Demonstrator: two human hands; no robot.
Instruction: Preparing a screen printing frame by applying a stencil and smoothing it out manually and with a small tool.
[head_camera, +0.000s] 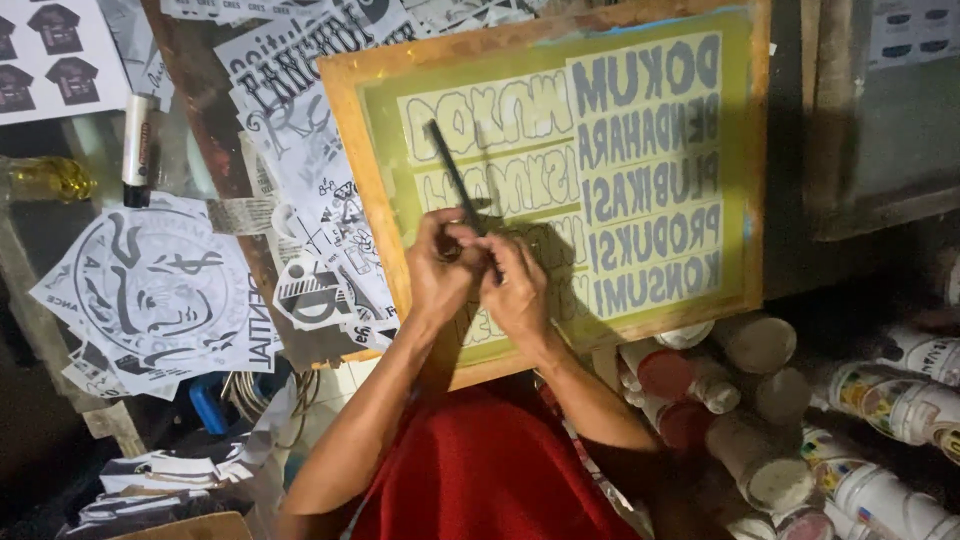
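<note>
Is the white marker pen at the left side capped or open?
Cannot tell. The white marker lies on the cluttered surface beside printed paper sheets; its dark lower end could be a cap or a bare tip.

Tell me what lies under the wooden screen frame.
Printed black-and-white paper sheets run under the frame's left edge. Whatever sits beneath its green mesh is covered. Both hands rest on top.

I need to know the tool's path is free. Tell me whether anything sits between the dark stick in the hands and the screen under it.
Nothing visible does. Both hands, left hand and right hand, grip the stick directly over the framed screen; only bare mesh shows beneath it.
</note>
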